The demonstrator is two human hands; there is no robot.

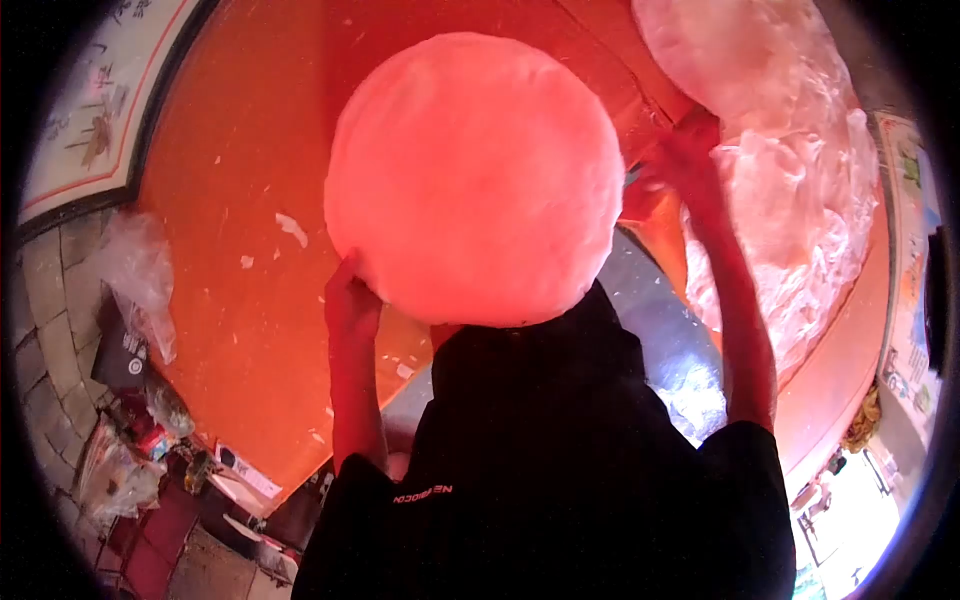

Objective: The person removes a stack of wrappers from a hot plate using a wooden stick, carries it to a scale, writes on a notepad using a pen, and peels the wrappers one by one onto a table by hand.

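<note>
A large, thick, round pale pad (475, 180), tinted pink by reddish light, is held up in front of my black-clothed body. Its material is hard to make out. My left hand (352, 305) is closed on its lower left edge, with the thumb over the near face. Off the pad's right side, my right hand (690, 160) is raised and smeared by motion; what its fingers do does not show clearly. That hand is close to a heap of pale, wrinkled, shiny material (790, 200), partly covered by see-through film.
Beneath the pad spreads an orange surface (240, 330) with small white scraps (291, 229) on it. At left hangs a clear plastic bag (140, 275) by a framed panel (100, 110). Bags and litter (125, 470) lie on the tiled floor at lower left.
</note>
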